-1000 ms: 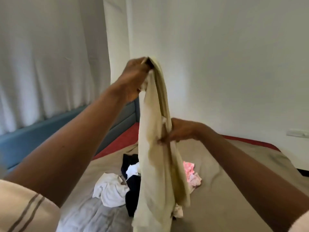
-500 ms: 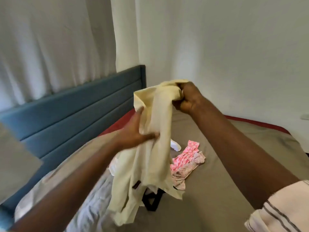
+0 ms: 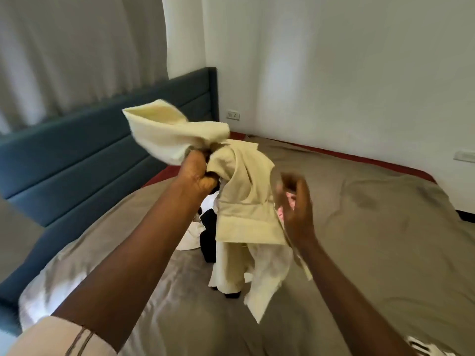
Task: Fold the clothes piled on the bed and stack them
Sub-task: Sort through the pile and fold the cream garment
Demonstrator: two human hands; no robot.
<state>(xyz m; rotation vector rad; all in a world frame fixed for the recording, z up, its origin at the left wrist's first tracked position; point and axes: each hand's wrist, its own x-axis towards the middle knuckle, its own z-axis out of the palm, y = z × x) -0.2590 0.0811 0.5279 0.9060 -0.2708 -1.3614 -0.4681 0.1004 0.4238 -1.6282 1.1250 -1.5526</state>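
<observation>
A pale yellow garment point(image 3: 244, 201) hangs bunched in the air above the bed point(image 3: 359, 227). My left hand point(image 3: 196, 173) grips it in a fist near its top, and one end flips up to the left. My right hand point(image 3: 295, 209) is blurred just right of the hanging cloth, fingers curved; whether it holds the edge is unclear. Behind the garment lies the pile: a black piece point(image 3: 209, 237), a white piece point(image 3: 191, 238) and a bit of pink patterned cloth point(image 3: 290, 201), mostly hidden.
A dark blue headboard point(image 3: 90, 150) runs along the left, with grey curtains point(image 3: 77, 47) above it. White walls close the far side, with sockets point(image 3: 233, 114) low down. The brown sheet spreads wide to the right. A pale shiny sheet point(image 3: 51, 291) lies at lower left.
The left hand now grips the garment's top in a fist, where the right hand held it. The right hand has dropped beside the hanging cloth. The view has tilted down over the bed.
</observation>
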